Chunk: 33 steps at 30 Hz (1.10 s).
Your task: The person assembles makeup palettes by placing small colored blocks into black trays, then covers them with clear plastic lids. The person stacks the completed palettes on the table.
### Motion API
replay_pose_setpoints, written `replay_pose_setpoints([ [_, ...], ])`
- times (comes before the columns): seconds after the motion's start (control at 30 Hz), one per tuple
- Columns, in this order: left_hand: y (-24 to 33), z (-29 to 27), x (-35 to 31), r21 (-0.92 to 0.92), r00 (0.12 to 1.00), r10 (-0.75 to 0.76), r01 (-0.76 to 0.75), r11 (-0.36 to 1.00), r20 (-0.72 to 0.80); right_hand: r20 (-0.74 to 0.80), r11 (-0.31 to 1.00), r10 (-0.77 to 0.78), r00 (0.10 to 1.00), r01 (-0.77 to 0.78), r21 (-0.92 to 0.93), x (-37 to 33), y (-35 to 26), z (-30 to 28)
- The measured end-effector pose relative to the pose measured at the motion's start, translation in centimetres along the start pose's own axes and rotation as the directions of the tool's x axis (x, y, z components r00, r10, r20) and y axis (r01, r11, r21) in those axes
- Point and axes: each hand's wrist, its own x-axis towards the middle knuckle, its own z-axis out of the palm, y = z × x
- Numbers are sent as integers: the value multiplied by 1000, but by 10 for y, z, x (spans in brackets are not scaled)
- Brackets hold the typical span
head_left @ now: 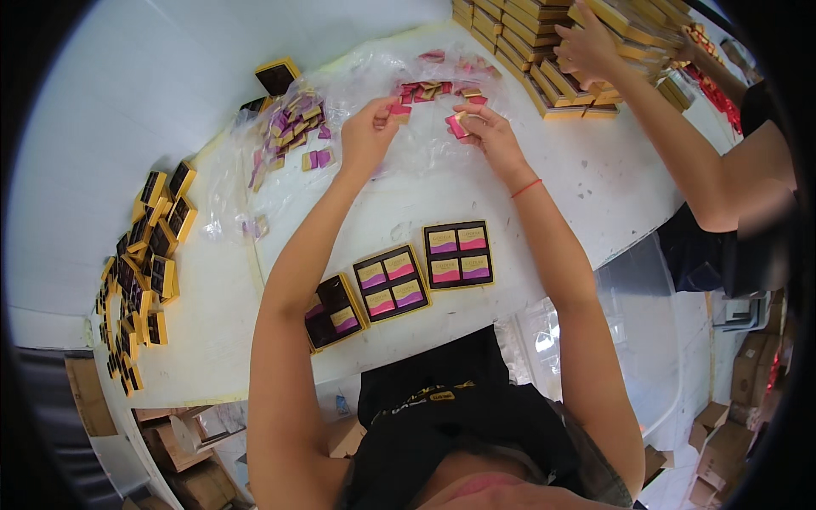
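My left hand (368, 136) pinches a flat pink-and-gold wrapped chocolate (400, 110) above the white table. Beside it, my right hand (490, 140) grips another pink-and-gold wrapped chocolate (458, 126) between thumb and fingers. Just beyond both hands lies a pile of pink wrapped chocolates (425, 91) on crumpled clear plastic. Nearer to me are two dark, gold-edged boxes, a right one (459, 223) and a middle one (379, 252), their compartments filled with pink and purple squares. Partly hidden by my left forearm, a third box (320, 328) shows one purple square and bare compartments.
Purple wrapped chocolates (293, 123) lie on the plastic (221, 183) to the left. Many small dark-and-gold boxes (140, 272) are heaped at the table's left edge. Gold boxes (544, 59) stand stacked at the far right, where another person's hand (588, 51) touches them.
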Motion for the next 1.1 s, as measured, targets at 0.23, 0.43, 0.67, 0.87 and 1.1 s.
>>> replay_pose_setpoints([
  [0.23,70,-108,-134,-549,902,-406,415,725,146,281,986,-121,952,149,-81,-36,-30,40],
  [0.43,64,-165,-251,-479,786,-610,576,662,102,672,937,-74,737,281,-206,-101,-40,135],
  [0.67,78,-187,-301,-563,788,-615,499,659,-21,803,785,53,593,472,-401,-140,-20,197],
  [0.87,62,-181,-308,-471,868,-491,402,785,-77,779,801,-11,627,472,-368,-142,-1,207],
  [1.1,63,-172,-296,-325,894,-425,364,873,-140,859,492,-142,492,788,-371,-145,7,205],
])
